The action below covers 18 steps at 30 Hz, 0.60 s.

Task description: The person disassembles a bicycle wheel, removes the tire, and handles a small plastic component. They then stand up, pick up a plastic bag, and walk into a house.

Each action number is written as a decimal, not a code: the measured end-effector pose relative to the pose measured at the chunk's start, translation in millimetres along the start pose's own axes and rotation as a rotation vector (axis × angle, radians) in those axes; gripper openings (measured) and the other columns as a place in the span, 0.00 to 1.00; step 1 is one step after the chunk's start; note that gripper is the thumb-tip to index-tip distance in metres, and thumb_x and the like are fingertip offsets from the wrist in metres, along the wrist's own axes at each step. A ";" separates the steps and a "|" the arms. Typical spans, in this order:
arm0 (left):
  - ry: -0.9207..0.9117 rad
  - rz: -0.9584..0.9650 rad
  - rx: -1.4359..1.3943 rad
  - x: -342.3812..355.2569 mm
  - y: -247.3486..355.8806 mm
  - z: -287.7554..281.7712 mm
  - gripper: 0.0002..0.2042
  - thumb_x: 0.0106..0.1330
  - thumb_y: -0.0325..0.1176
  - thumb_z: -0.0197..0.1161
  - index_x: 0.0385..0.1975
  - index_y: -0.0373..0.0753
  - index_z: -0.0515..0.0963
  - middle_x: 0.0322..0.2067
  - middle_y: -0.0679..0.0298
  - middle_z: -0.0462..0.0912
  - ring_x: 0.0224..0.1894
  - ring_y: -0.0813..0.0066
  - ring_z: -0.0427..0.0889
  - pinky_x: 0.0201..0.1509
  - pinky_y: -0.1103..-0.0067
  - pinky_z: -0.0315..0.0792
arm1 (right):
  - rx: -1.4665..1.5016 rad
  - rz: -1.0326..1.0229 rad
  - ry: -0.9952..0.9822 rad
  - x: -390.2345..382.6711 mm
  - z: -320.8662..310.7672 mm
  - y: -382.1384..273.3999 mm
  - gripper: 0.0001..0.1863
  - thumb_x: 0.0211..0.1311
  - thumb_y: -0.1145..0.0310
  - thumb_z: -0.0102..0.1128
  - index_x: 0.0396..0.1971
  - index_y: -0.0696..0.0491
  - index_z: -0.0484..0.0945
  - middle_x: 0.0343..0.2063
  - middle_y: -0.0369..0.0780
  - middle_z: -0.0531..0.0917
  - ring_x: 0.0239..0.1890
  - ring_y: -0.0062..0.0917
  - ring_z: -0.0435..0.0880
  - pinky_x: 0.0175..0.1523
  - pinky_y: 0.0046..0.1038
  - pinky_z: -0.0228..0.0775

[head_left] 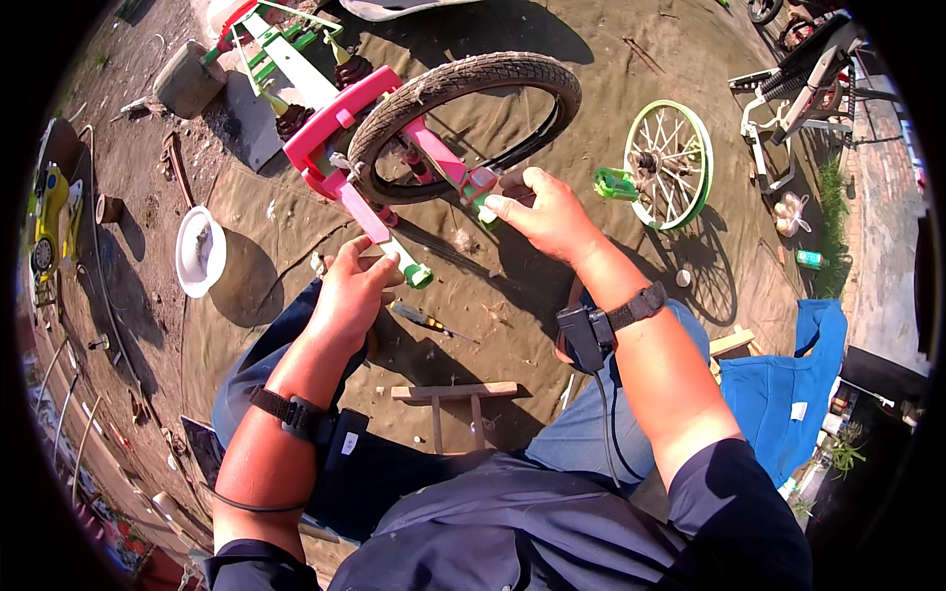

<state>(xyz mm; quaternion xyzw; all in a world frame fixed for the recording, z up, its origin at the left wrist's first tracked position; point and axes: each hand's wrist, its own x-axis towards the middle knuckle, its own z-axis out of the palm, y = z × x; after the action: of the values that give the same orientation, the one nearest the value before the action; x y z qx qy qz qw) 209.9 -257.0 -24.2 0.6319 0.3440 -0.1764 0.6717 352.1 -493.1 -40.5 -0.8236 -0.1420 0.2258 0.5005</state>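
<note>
Right hand [554, 221] is pinching the pink-green fork [362, 209], left hand [347, 291] is curling fingers at it, can't tell if gripping; tyre [493, 71] is crowding it, screwdriver [418, 315] is lying below, spoked wheel [650, 165] is sitting right.

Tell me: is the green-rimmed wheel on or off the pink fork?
Off: the green-rimmed wheel rests on the brown sheet, plainly apart from the pink fork.

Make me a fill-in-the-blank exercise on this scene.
The left hand and right hand are at the legs of a pink and ____ fork.
The screwdriver lies nearer the ____ hand.
The basin is ____.
The spoked wheel is on the person's ____ side.
Missing words: green; left; white; right.
</note>
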 end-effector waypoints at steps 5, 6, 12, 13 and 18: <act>0.003 0.004 0.029 -2.0 4.5 3.2 0.28 0.69 0.37 0.58 0.65 0.34 0.58 0.48 0.59 0.77 0.47 0.72 0.78 0.44 0.77 0.71 | 0.179 -0.010 0.074 21.1 16.6 21.0 0.20 0.56 0.58 0.68 0.41 0.58 0.78 0.34 0.41 0.86 0.37 0.23 0.84 0.45 0.29 0.74; 0.006 0.004 0.029 -2.0 3.7 2.4 0.28 0.69 0.37 0.58 0.65 0.35 0.58 0.48 0.59 0.77 0.47 0.72 0.78 0.44 0.77 0.71 | 0.191 -0.007 0.049 23.9 20.4 19.1 0.20 0.55 0.58 0.67 0.40 0.58 0.79 0.33 0.41 0.86 0.36 0.23 0.84 0.44 0.28 0.74; -0.005 0.000 0.035 -0.9 1.5 -2.0 0.29 0.69 0.37 0.58 0.65 0.34 0.57 0.48 0.59 0.76 0.46 0.72 0.79 0.44 0.78 0.71 | 0.211 0.001 0.029 34.6 31.8 26.3 0.17 0.56 0.60 0.65 0.40 0.57 0.81 0.29 0.38 0.84 0.32 0.20 0.81 0.38 0.25 0.72; -0.009 0.000 0.034 -0.7 1.0 -2.4 0.29 0.69 0.37 0.58 0.65 0.33 0.57 0.48 0.59 0.76 0.46 0.72 0.79 0.44 0.78 0.71 | 0.228 -0.014 0.051 35.2 33.1 28.2 0.17 0.57 0.61 0.65 0.40 0.57 0.81 0.29 0.38 0.84 0.31 0.20 0.80 0.37 0.25 0.71; -0.002 0.005 0.033 0.2 -0.6 -3.8 0.29 0.69 0.37 0.58 0.65 0.32 0.57 0.48 0.57 0.76 0.46 0.73 0.79 0.44 0.79 0.71 | 0.508 0.247 -0.048 32.3 29.5 19.9 0.13 0.64 0.63 0.58 0.41 0.54 0.82 0.30 0.34 0.83 0.30 0.20 0.80 0.34 0.23 0.70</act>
<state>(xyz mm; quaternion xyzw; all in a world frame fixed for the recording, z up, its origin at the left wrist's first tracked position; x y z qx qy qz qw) 208.7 -253.4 -24.7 0.6437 0.3387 -0.1813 0.6619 364.8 -464.9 -77.2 -0.6773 0.0087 0.3328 0.6561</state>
